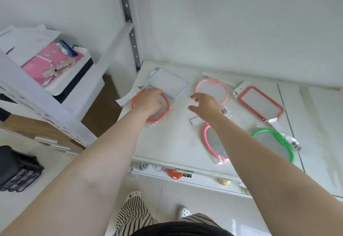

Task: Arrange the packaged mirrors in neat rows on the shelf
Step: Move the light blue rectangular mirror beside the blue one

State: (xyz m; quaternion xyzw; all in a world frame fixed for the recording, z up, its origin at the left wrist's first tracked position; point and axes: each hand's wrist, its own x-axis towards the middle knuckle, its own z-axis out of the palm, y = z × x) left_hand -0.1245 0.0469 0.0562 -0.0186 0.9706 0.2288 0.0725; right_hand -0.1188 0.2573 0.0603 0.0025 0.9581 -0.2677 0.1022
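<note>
A: Where do the packaged mirrors lie?

B: All six lie flat on the white shelf (178,143), each in a clear bag; at the back left is a pale blue rectangular mirror (168,83); just in front of it, with their edges overlapping, an orange round mirror (168,105); at the back middle a light pink round mirror (211,89); to its right a red rectangular mirror (260,103), lying askew.

A: And the front row?

B: A hot pink round mirror (213,143) sits partly under the right forearm; a green round mirror (272,145) lies to its right, near the shelf's front edge.

A: What are the hands doing?

B: The left hand (148,102) rests on the orange round mirror; its fingers curl over the frame's far side, beside the blue one, so its grip is grasping that mirror; the right hand (206,104) hovers above the shelf between the orange and light pink mirrors; its fingers are spread and its grip is released, holding nothing.

A: Anything else about?

B: A white rack (61,91) stands to the left, carrying a pink box (46,66); a lower shelf (194,175) holds small items too blurred to name; striped trousers (135,215) and white clogs (183,212) show at the bottom.
</note>
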